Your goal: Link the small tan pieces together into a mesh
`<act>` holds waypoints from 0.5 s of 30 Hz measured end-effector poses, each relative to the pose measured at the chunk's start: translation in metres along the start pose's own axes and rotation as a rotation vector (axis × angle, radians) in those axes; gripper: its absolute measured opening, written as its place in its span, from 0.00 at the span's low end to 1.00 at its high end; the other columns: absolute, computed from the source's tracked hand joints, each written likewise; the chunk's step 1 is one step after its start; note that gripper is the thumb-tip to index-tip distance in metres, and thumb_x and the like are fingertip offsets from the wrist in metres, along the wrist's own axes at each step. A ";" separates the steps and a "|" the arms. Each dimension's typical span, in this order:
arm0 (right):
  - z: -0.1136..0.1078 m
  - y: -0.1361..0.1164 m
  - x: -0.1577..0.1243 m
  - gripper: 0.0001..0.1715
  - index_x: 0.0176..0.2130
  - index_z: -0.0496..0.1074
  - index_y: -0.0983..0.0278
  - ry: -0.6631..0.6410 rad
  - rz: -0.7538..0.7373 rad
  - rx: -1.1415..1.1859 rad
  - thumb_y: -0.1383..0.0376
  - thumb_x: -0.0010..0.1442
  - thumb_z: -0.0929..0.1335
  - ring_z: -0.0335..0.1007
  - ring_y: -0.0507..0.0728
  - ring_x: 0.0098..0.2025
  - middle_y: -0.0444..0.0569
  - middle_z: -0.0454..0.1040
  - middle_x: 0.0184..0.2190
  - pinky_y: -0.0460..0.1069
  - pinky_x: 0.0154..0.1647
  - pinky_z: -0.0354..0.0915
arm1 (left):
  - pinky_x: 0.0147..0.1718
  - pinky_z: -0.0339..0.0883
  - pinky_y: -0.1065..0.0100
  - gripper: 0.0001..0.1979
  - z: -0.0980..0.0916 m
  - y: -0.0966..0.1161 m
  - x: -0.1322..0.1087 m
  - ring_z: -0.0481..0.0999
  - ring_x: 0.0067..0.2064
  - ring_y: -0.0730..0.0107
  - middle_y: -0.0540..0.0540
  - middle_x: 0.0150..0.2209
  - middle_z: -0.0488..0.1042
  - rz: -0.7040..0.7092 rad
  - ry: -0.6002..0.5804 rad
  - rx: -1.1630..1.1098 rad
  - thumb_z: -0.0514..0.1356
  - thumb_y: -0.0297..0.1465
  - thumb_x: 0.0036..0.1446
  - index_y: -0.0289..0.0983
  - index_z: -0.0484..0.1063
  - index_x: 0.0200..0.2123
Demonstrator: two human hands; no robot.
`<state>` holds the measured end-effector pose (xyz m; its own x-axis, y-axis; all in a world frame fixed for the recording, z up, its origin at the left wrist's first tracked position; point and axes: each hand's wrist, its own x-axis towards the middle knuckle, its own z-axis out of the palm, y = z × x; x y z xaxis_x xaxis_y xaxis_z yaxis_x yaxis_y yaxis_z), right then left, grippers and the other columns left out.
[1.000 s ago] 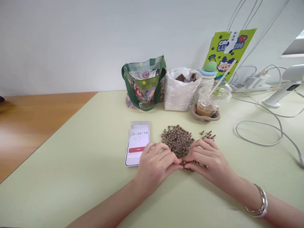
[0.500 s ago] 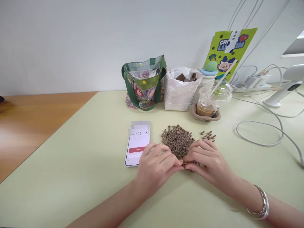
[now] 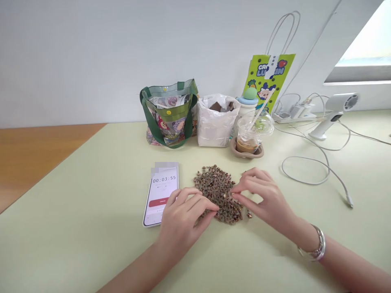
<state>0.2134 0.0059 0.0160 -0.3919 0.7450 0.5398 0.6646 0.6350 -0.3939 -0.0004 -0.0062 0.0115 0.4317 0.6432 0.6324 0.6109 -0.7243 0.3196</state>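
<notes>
A heap of small brownish metal screws [image 3: 214,183], with what look like washers on them, lies on the pale green table. My right hand [image 3: 264,197] is over the heap's right side, pinching one small screw [image 3: 226,195] between thumb and forefinger. At the heap's near left edge, my left hand [image 3: 185,215] has thumb and fingertips pressed together; whatever may be between them is hidden. A loose screw [image 3: 249,214] lies under my right hand. Just left of my left hand is a phone [image 3: 163,191] reading 00:03:55, its lower corner covered by that hand.
Behind the heap stand a clear bag with green straps [image 3: 171,118], a white plastic bag [image 3: 214,130], and a plastic cup [image 3: 247,142] in a cardboard holder [image 3: 259,152]. A green paper bag [image 3: 256,69] leans at the wall. A white cable [image 3: 305,183] and a small fan [image 3: 336,108] are rightward.
My hands have parted from where their fingertips met; the right has lifted away with a screw. The camera view has shifted right. The small screw group at right is now mostly behind my right hand.
</notes>
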 end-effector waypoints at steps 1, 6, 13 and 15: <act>-0.005 0.006 0.002 0.03 0.32 0.71 0.59 0.012 0.030 -0.056 0.63 0.57 0.67 0.64 0.56 0.36 0.43 0.74 0.27 0.52 0.39 0.58 | 0.40 0.55 0.68 0.05 0.000 0.000 0.000 0.69 0.39 0.69 0.59 0.28 0.76 -0.005 -0.021 0.004 0.60 0.26 0.53 0.42 0.70 0.29; -0.024 0.034 0.006 0.04 0.30 0.72 0.56 -0.044 0.145 -0.303 0.60 0.55 0.68 0.64 0.60 0.41 0.44 0.75 0.31 0.56 0.43 0.56 | 0.41 0.55 0.67 0.05 0.000 -0.002 0.000 0.68 0.40 0.69 0.59 0.30 0.76 -0.004 -0.085 0.005 0.60 0.26 0.54 0.42 0.70 0.29; -0.025 0.041 0.000 0.06 0.27 0.71 0.56 -0.259 0.122 -0.372 0.60 0.55 0.67 0.62 0.60 0.45 0.44 0.73 0.37 0.57 0.45 0.56 | 0.41 0.55 0.67 0.06 0.001 -0.004 -0.002 0.67 0.41 0.68 0.59 0.31 0.75 -0.001 -0.125 -0.012 0.58 0.24 0.54 0.42 0.70 0.29; -0.024 0.040 -0.001 0.07 0.27 0.71 0.56 -0.283 0.122 -0.389 0.61 0.56 0.66 0.62 0.60 0.47 0.44 0.72 0.39 0.58 0.47 0.55 | 0.41 0.55 0.67 0.07 0.002 -0.004 -0.002 0.67 0.41 0.68 0.59 0.31 0.75 0.005 -0.126 -0.009 0.58 0.24 0.54 0.42 0.70 0.29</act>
<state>0.2554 0.0261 0.0174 -0.4179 0.8698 0.2625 0.8835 0.4563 -0.1054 -0.0022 -0.0046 0.0077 0.5150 0.6652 0.5407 0.6030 -0.7294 0.3230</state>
